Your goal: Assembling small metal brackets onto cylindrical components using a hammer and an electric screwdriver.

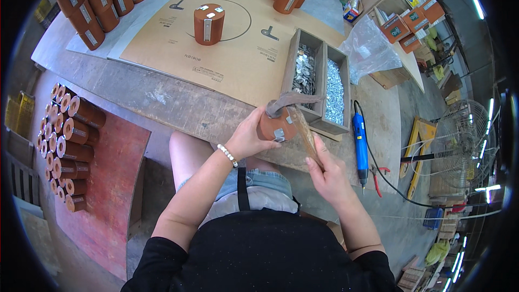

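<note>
1. Head view: the left hand (247, 138) has its fingers wrapped around a brown cylinder (274, 127), gripping its side, thumb toward the person. A beaded bracelet (227, 155) sits on that wrist, and the bare forearm rises from the lower edge.
2. The right hand (327, 176) closes its fingers on the lower end of a wooden hammer handle (306, 132), which slants up to the grey hammer head (292, 100) lying across the top of the cylinder.
3. The cylinder is held just above the near edge of the surface (178, 103), over the person's lap, with a small metal plate showing on its side.
4. Just beyond it stands a two-compartment wooden box (316, 78) holding small metal parts.
5. To the right lies a blue electric screwdriver (360, 146), with red-handled pliers (378, 178) beside it.
6. Farther out, another brown cylinder (208, 23) stands upright on a cardboard sheet (238, 59).
7. More cylinders are stacked on their sides at the left (67, 146).
</note>
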### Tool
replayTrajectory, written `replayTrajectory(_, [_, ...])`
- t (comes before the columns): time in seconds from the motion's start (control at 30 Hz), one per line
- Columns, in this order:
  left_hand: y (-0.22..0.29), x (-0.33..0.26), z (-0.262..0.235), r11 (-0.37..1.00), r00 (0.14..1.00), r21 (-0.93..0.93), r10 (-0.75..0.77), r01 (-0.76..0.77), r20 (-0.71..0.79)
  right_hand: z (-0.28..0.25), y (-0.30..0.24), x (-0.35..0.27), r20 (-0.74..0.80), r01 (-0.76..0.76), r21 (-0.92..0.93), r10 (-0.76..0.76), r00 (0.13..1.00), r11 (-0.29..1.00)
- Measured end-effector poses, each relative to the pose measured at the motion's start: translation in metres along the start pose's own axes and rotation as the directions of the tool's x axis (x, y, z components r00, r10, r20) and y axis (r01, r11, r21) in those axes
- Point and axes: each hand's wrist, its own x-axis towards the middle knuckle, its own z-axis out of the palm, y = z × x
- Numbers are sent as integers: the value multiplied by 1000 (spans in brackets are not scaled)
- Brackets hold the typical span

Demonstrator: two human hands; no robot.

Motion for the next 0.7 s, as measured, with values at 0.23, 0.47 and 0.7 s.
replayTrajectory(0.23, [1,-4,0,992,998,121,42,-36,-50,-20,-27,0,-288,165,23,-151,946,986])
replayTrajectory(0.47, [2,-3,0,999,1000,32,-6,6,14,5,3,-5,-33,35,120,-31,999,992])
replayTrajectory(0.7, [2,-5,-1,995,1000,103,9,-7,-23,-12,-14,-7,-308,172,21,-158,938,985])
